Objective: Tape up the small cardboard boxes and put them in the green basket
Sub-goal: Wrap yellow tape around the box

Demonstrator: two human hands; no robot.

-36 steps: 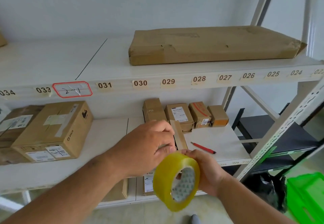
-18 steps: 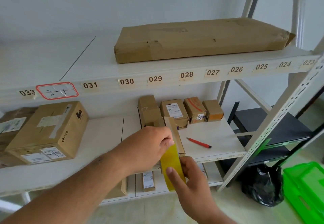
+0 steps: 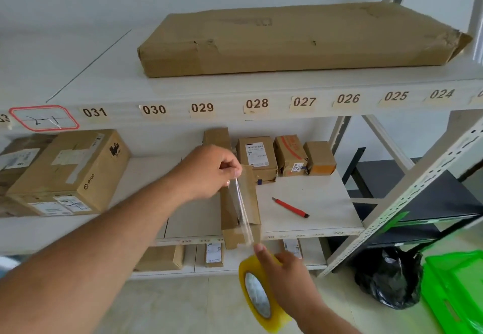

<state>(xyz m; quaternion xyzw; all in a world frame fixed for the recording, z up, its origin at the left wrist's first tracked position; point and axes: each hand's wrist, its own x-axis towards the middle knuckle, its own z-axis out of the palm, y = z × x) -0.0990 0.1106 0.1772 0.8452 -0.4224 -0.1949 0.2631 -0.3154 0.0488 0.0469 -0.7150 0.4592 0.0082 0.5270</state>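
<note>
A long narrow box (image 3: 239,203) was seen lying on the middle shelf (image 3: 313,203), its long axis running from the shelf's back toward the front edge, the near end overhanging that edge slightly and pointing at the person. A strip of clear tape (image 3: 243,208) was stretched above the box, along the same axis, over the top seam. The far end of the strip was pinched by the left hand (image 3: 209,171), fingers curled against the thumb, near the box's far end; the roll (image 3: 261,297) was gripped by the right hand (image 3: 290,279), fingers wrapped round its rim, just below and in front of the near end. The box thus lay between the two hands, the left one nearer to its top face. Whether the tape already touched the cardboard could not be told. The coming move was judged to call for the strip to be lowered straight down onto the seam, kept parallel to the long axis. Three smaller boxes (image 3: 285,156) were lined up at the back of the shelf, a red cutter (image 3: 290,207) lay just right of the long box, and the green basket (image 3: 457,292) stood on the floor, well apart to the right.
</note>
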